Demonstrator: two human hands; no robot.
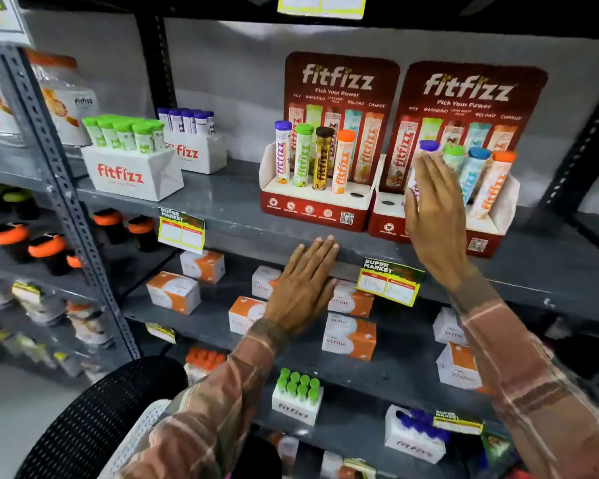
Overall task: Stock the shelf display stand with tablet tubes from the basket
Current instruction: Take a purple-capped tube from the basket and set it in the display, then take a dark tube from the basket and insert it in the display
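Observation:
Two red fitfizz display stands sit side by side on the grey shelf (222, 209). The left stand (312, 212) holds purple, green, brown and orange capped tubes, with one empty hole (357, 194) at its right end. At the right stand (488, 236), my right hand (436, 216) is wrapped around a purple-capped tube (428, 146), tilted over the stand's left side near an empty hole (388, 203). Green, blue and orange capped tubes lean behind my fingers. My left hand (301, 288) lies flat against the shelf's front edge, holding nothing. The black mesh basket (83, 426) is at the bottom left.
White fitfizz boxes of green-capped tubes (132, 167) and purple-capped tubes (194, 146) stand further left on the same shelf. Orange-and-white cartons (350, 337) fill the shelf below, and more tube boxes (296, 399) sit lower down. A perforated steel upright (66, 202) divides the racks.

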